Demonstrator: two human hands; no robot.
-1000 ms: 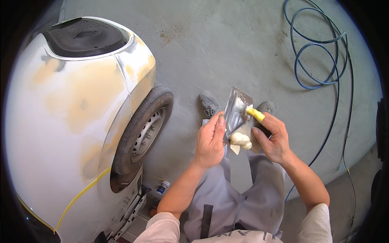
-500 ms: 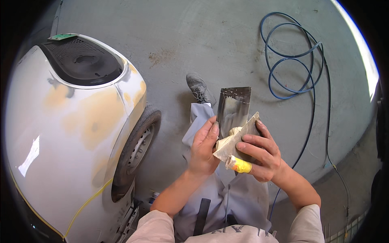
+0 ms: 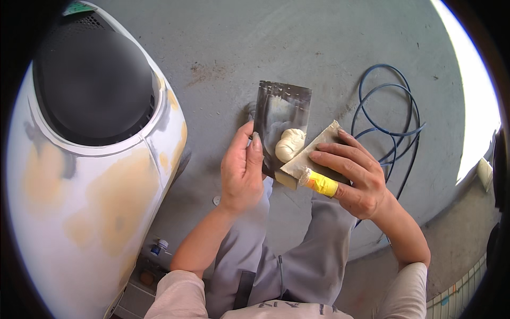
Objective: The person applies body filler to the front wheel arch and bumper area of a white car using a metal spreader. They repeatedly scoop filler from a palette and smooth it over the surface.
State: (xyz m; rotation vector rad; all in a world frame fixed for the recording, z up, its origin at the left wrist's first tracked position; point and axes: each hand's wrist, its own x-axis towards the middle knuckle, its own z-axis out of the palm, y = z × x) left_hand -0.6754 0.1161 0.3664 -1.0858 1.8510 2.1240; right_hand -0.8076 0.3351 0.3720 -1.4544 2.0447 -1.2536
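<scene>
Left hand grips a plate, right hand a scraper; car leftward, hose rightward, grey floor past the plate's far edge.

Hands: two. Dark plate: one. Scraper: one. Putty lump: one. Finger wrap: one. Car: one. Sleeves: two. Hose loops overlap; count uncertain.

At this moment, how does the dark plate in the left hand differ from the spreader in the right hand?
The dark plate is blackish with pale smears; the spreader is grey-beige. The dark plate carries a cream-coloured lump; the spreader's visible face shows no such lump. The dark plate's long sides run nearly upright in the picture; the spreader's upper edge slants. Both are flat and hand-held.
</scene>
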